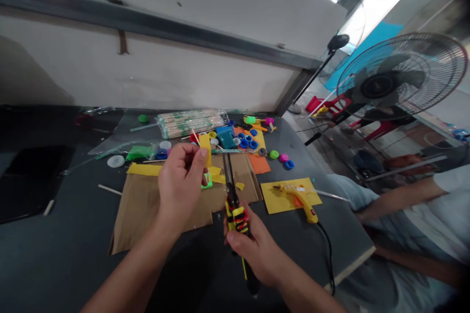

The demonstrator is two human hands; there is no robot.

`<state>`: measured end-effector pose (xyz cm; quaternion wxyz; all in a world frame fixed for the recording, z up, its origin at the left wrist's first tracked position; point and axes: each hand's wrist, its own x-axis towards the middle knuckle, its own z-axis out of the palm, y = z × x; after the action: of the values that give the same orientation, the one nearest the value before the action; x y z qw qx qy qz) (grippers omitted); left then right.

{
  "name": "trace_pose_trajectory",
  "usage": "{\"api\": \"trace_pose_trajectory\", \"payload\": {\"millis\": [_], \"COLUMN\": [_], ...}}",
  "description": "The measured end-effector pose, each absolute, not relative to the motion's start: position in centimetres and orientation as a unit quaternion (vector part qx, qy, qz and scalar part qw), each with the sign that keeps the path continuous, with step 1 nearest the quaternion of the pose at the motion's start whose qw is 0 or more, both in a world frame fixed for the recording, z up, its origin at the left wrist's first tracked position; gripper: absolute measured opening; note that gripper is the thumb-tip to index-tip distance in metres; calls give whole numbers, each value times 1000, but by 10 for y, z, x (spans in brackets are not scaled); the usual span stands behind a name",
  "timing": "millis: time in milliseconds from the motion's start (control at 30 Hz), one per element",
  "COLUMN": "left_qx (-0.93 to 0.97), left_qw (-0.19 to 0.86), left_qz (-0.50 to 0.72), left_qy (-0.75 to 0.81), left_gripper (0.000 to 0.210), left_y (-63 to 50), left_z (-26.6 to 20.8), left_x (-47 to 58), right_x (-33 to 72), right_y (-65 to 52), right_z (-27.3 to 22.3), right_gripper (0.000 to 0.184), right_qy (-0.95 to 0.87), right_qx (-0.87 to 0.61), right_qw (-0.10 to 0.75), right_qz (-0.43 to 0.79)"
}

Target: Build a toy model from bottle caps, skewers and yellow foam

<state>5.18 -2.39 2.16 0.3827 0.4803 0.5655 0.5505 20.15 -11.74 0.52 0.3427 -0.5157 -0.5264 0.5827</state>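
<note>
My left hand [179,181] is closed, pinching an upright yellow paper strip [205,149] between thumb and fingers. In my right hand [255,247] is a scissors-like tool [235,205] with a long dark metal end and a black, yellow and red handle. That end points away from me, right of the yellow strip and apart from it. Beneath both hands lies a brown cardboard piece [141,205] with more yellow strips [144,169] on it. Part of a bright green piece [208,181] shows behind my left fingers.
A yellow glue gun [299,195] rests on a yellow sheet [273,203], its cord trailing over the table edge. Bagged wooden sticks [193,122] and blue bottle caps [244,143] lie at the back. A person [411,215] sits at right, near a fan [402,78].
</note>
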Motion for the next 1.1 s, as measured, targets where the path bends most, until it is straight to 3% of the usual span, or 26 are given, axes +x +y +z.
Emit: {"api": "trace_pose_trajectory", "payload": {"millis": [233,767,1100], "left_qx": [529,564,567], "left_qw": [293,186,203], "left_qz": [524,509,513], "left_qy": [600,623,612], "left_gripper": [20,16,18], "left_y": [-25,-28,-28], "left_z": [13,10,8], "left_x": [53,55,56], "right_x": [192,183,183], "right_y": [-112,-114,-113], "right_z": [3,-4,-6], "right_gripper": [31,27,21], "right_qy": [-559,-559,-559], "right_qx": [-500,-501,-509], "right_qw": [328,319,310], "right_qz": [575,579,576]}}
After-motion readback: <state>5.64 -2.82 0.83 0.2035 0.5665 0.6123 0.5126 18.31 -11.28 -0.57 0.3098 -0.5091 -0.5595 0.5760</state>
